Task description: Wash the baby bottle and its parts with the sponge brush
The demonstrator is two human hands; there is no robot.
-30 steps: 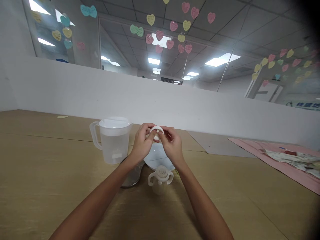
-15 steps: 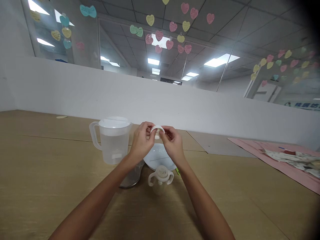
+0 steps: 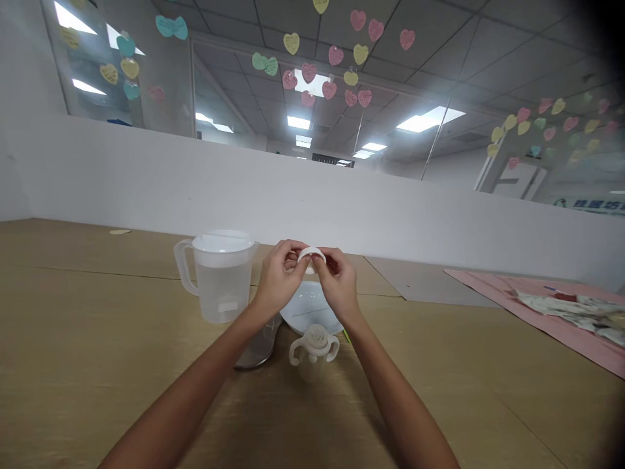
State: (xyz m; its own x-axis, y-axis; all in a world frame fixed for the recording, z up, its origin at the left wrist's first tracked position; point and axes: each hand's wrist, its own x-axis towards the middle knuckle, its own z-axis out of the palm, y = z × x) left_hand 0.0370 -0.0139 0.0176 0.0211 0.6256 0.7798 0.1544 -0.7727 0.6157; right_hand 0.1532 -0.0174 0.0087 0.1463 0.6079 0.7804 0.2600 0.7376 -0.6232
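Note:
Above a white plate (image 3: pixel 310 305), my left hand (image 3: pixel 280 273) and my right hand (image 3: pixel 340 277) hold one small white bottle collar ring (image 3: pixel 311 251) between them. Both thumbs press at its near side, and the fingers curl around its left and right edges. What lies inside the ring is mostly covered by the thumbs. A baby bottle (image 3: pixel 314 352) with two white handles stands upright on the table, nearer to me than the plate, below my hands.
Left of my hands stands a clear lidded pitcher (image 3: pixel 223 286) of liquid. A transparent container with a metal rim (image 3: pixel 254 366) is partly behind my left forearm. Farther right, a pink cloth (image 3: pixel 488 286) carries crumpled packets. A white wall (image 3: pixel 146 176) bounds the table's back.
The ring has tilted and shifted slightly right, and my thumbs have moved in closer together over it. Bottle, plate and pitcher stay in place.

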